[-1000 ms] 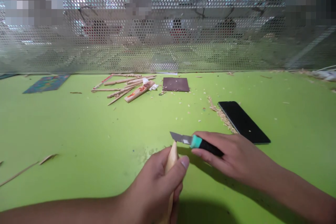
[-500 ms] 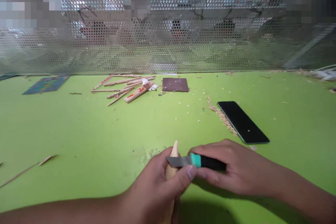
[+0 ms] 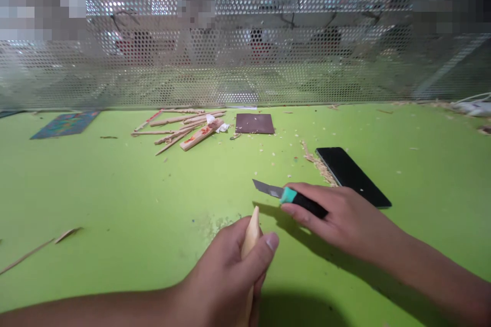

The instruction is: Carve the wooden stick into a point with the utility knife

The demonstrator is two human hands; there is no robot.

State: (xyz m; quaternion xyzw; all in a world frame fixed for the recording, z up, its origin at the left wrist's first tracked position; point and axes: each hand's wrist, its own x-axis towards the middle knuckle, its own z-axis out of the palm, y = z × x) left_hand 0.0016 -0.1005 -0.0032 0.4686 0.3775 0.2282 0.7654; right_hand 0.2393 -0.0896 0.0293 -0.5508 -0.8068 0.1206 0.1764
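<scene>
A flat black phone point(image 3: 353, 176) lies on the green table point(image 3: 95, 189) just behind the right hand, with pale wood shavings point(image 3: 316, 161) beside it. Farther back sit a dark brown square sheet point(image 3: 254, 123) and a pile of thin wooden sticks point(image 3: 182, 127). The pale pointed wooden stick point(image 3: 251, 230) stands almost straight up, tip pointing away. The left hand point(image 3: 230, 271) wraps tightly around it, thumb on its side. The right hand point(image 3: 341, 217) curls around a black and teal knife point(image 3: 289, 196). Its grey blade points left, above the stick's tip, not touching.
</scene>
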